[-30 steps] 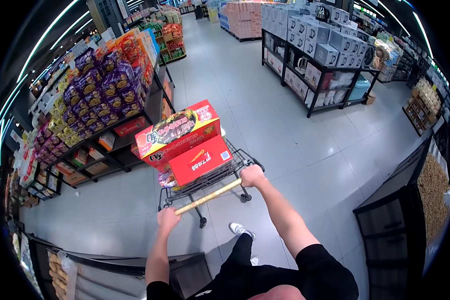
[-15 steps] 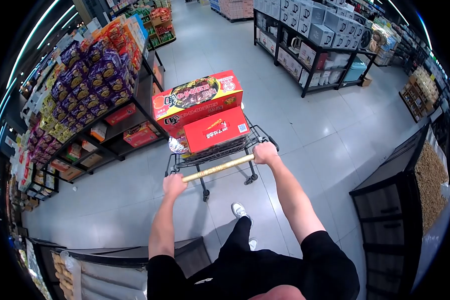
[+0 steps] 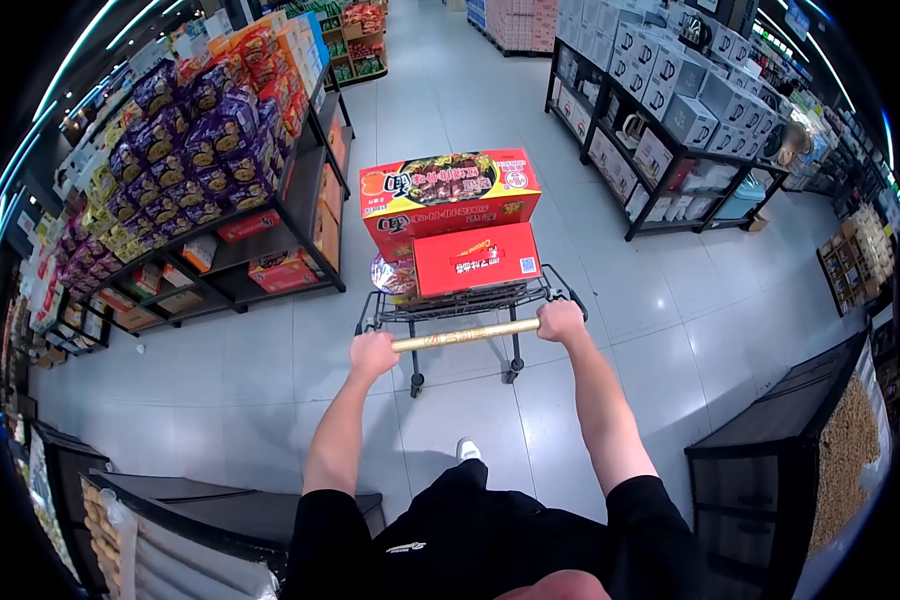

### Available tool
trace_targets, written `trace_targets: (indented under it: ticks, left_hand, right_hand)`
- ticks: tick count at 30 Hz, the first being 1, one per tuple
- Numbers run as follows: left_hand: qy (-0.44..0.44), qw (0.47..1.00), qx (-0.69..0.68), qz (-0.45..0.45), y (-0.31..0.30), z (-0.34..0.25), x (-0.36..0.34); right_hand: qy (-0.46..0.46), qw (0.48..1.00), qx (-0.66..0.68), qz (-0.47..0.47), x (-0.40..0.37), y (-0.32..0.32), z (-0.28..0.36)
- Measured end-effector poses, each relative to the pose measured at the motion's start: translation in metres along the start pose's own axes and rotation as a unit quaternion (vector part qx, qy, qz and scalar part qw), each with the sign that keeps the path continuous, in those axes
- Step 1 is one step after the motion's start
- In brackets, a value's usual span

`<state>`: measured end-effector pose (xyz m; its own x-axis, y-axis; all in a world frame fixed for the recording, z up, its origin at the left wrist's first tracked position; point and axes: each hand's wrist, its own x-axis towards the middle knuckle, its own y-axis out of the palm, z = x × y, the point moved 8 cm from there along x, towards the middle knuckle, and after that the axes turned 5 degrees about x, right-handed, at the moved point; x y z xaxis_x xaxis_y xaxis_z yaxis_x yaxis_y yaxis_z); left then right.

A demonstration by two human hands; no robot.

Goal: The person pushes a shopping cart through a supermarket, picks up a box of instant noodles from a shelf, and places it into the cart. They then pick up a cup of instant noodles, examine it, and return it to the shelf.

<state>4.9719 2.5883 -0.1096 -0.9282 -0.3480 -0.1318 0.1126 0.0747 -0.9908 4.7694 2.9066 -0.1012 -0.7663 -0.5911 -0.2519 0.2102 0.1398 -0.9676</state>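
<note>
Both hands are wrapped round the pale gold handle [image 3: 465, 335] of a shopping cart. My left hand [image 3: 374, 354] grips its left end, my right hand [image 3: 561, 321] its right end. In the cart's dark wire basket [image 3: 475, 301] stands a large red and yellow box [image 3: 450, 195] with a noodle picture. Nearer to me is a smaller red box [image 3: 477, 259] with a QR code. A shiny, crinkled package [image 3: 394, 275] sits at the basket's left side.
A shelf [image 3: 300, 215] stacked with purple noodle packs [image 3: 215, 125] stands left of the cart. Kettle boxes [image 3: 690, 120] fill a black rack [image 3: 660, 150] at the right. Dark bins [image 3: 760, 420] stand at lower right and lower left. Grey tiled floor [image 3: 460, 100] runs ahead.
The cart with its boxes, and both hands on its handle, have shifted right in the view and turned straighter. The left shelf looks closer to the cart's front, and a forward foot has moved back.
</note>
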Motion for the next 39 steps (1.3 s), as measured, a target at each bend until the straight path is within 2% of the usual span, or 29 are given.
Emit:
trace_targets:
  ticks: [5,7,10,13,20,30,32,33,34,35,36,37,38,39]
  left_hand:
    - [0.010,1.000,0.009,-0.011,-0.014,-0.019,0.051]
    - [0.000,1.000,0.020,0.012,-0.005,-0.026,0.076]
    - [0.007,0.999,0.036,0.002,-0.011,-0.033,0.110]
    - [0.001,0.999,0.039,-0.016,-0.023,-0.041,0.141]
    - [-0.005,0.998,0.036,-0.044,-0.033,-0.053,0.218]
    - [-0.050,0.998,0.047,-0.006,-0.039,-0.060,0.294]
    - [-0.047,0.997,-0.003,0.058,-0.052,-0.070,0.301]
    - [-0.059,0.997,-0.006,0.056,-0.064,-0.067,0.299]
    - [0.022,0.995,-0.098,0.007,-0.085,-0.079,0.297]
    - [0.103,0.976,-0.189,-0.044,-0.101,-0.084,0.297]
    - [0.095,0.966,-0.235,-0.054,-0.087,-0.062,0.299]
    - [0.084,0.965,-0.241,-0.058,-0.086,-0.050,0.305]
    - [0.036,0.944,-0.305,-0.120,-0.093,-0.032,0.313]
    - [-0.013,0.912,-0.368,-0.181,-0.098,-0.014,0.320]
  right_hand:
    - [-0.003,1.000,0.008,0.014,0.044,-0.011,-0.032]
    - [0.007,1.000,0.015,0.004,0.064,-0.019,-0.049]
    - [-0.020,1.000,0.007,-0.019,0.094,-0.026,-0.063]
    - [-0.006,1.000,0.029,0.005,0.122,-0.042,-0.080]
    - [-0.030,0.998,0.048,-0.008,0.194,-0.058,-0.119]
    - [-0.078,0.993,0.090,0.007,0.259,-0.077,-0.154]
    - [-0.120,0.986,0.118,-0.005,0.260,-0.092,-0.157]
    - [-0.170,0.971,0.166,-0.008,0.260,-0.098,-0.157]
    - [-0.219,0.952,0.215,-0.011,0.259,-0.104,-0.163]
    - [-0.232,0.899,0.372,0.000,0.261,-0.112,-0.178]
    - [-0.235,0.822,0.518,0.016,0.267,-0.119,-0.194]
    - [-0.163,0.795,0.584,-0.013,0.284,-0.122,-0.223]
    - [-0.089,0.762,0.640,-0.042,0.305,-0.127,-0.251]
    - [-0.102,0.762,0.632,-0.097,0.325,-0.146,-0.268]
